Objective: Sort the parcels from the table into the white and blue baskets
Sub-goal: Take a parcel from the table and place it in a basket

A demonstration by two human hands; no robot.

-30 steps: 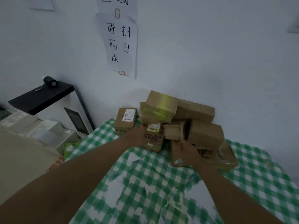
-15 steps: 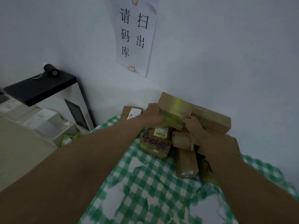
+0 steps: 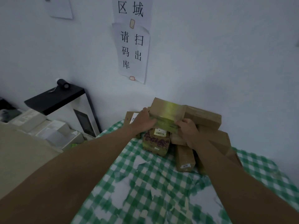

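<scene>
A pile of brown cardboard parcels lies against the wall on a table with a green checked cloth (image 3: 145, 183). On top sits a taped box (image 3: 166, 109) with a shiny yellow-green band. My left hand (image 3: 143, 119) grips its left end and my right hand (image 3: 186, 128) grips its right front corner. Below it stands a patterned packet with a barcode label (image 3: 156, 141). A long narrow box (image 3: 184, 156) lies in front of the pile, and another long box (image 3: 203, 118) rests behind on the right. No basket is in view.
A small labelled box (image 3: 131, 116) stands behind my left hand. To the left of the table is a white stand with a black top (image 3: 55, 98) carrying a small black cylinder (image 3: 63, 83). White boxes (image 3: 48, 131) lie below it. Paper signs (image 3: 131, 50) hang on the wall.
Both hands rose from the lower parcels to the top taped box and closed on its two ends. The view tilted down a little between the last two frames.
</scene>
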